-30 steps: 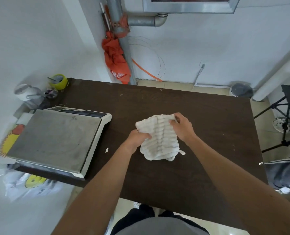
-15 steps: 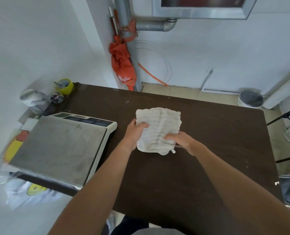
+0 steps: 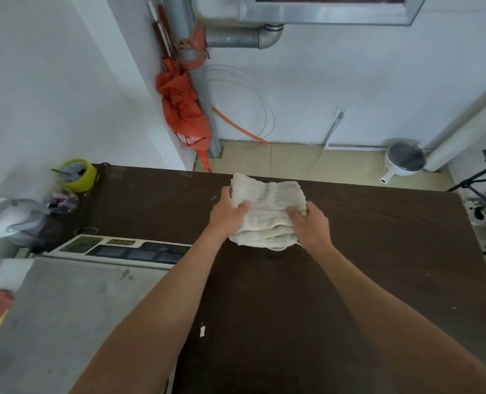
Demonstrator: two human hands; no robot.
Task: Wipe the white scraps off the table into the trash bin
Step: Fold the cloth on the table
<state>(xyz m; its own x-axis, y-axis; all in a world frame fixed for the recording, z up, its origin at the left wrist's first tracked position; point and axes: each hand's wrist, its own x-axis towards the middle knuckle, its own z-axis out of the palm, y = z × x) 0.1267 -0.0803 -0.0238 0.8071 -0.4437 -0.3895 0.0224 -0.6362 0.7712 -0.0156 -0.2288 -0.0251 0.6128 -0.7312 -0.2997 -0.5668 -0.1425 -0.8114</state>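
Both hands hold a cream cloth against the dark bench, near the bench's far edge. The left hand grips the cloth's left side, thumb over the top and fingers closed into the folds; the right hand presses and pinches the cloth's near right corner, so each grip is closed on fabric. The cloth spreads between the two hands and beyond them, toward the far edge.

Against the frame half a second earlier, the cloth and both hands lie farther from the person, closer to the bench's far edge, and the cloth looks wider and more bunched.

The cloth is ribbed, off-white, folded in several layers, with wavy edges showing at its near side. A single white scrap lies on the bench well nearer the person than the cloth, just beside the left forearm. A scale sits left of the cloth. A round bin stands on the floor beyond the bench's far right corner.
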